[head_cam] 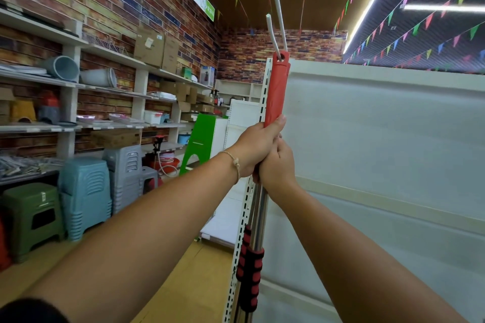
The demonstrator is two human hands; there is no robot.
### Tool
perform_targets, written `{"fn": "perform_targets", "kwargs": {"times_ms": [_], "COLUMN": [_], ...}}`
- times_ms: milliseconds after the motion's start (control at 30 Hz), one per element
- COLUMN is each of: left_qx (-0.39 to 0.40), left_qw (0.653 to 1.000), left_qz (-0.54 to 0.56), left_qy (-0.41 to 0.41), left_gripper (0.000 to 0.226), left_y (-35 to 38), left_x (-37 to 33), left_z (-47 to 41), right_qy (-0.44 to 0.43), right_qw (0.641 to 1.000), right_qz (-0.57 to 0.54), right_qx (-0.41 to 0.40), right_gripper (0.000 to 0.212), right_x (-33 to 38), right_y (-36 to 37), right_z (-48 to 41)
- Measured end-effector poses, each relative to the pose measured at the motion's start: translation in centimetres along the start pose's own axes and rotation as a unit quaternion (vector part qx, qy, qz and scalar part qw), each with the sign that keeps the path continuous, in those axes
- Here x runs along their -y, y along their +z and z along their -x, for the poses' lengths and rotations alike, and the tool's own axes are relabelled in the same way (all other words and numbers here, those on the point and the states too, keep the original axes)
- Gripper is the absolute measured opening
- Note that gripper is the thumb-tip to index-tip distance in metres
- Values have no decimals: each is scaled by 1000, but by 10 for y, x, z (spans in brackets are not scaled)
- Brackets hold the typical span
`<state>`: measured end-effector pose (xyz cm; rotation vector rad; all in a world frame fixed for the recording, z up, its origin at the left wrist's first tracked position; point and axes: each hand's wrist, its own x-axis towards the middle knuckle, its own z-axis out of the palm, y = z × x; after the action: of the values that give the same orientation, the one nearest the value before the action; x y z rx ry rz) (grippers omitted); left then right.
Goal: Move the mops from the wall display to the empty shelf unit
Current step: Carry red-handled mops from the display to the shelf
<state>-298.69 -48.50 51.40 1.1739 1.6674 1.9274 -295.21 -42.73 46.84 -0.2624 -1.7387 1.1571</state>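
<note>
Head view: two mops (258,207), held together upright in front of the white shelf unit (380,139). Each has a red grip at the top, a bare steel shaft below it, and a red-and-black ribbed sleeve lower down. A white hook (275,5) passes through the hole in the top of the front grip and rises to a T-shaped bar near the ceiling. Long axis runs near vertical, tilted slightly right at the top, grips up. Left hand (256,147) and right hand (277,165) touch one another, both clamped round the shafts just under the red grips, left above right. Mop heads are cut off by the lower edge. The rear mop is mostly hidden behind the front one. Stools (84,196) stand at left under wall shelves.
</note>
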Motion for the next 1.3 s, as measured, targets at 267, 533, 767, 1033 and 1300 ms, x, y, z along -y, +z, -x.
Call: {"fn": "perform_targets", "kwargs": {"times_ms": [267, 533, 767, 1033, 1300], "left_qx": [-23, -51, -76, -86, -80], "left_qw": [1000, 998, 996, 995, 994], "left_qz": [-3, -10, -17, -33, -49], "left_qy": [14, 35, 47, 48, 56], "left_gripper": [37, 40, 43, 44, 50], "left_y": [7, 8, 11, 12, 10], "left_x": [14, 22, 25, 24, 30], "left_z": [-23, -27, -28, -25, -26], "right_qy": [-14, -44, -51, -52, -27], "right_qw": [1000, 999, 999, 999, 999], "right_qz": [15, 9, -5, 6, 12], "right_qx": [-13, -9, 4, 7, 19], "right_gripper": [45, 43, 42, 38, 42], "right_x": [-23, -31, -36, -39, -36], "right_y": [3, 3, 1, 0, 2], "right_z": [-20, -25, -26, -30, -25]}}
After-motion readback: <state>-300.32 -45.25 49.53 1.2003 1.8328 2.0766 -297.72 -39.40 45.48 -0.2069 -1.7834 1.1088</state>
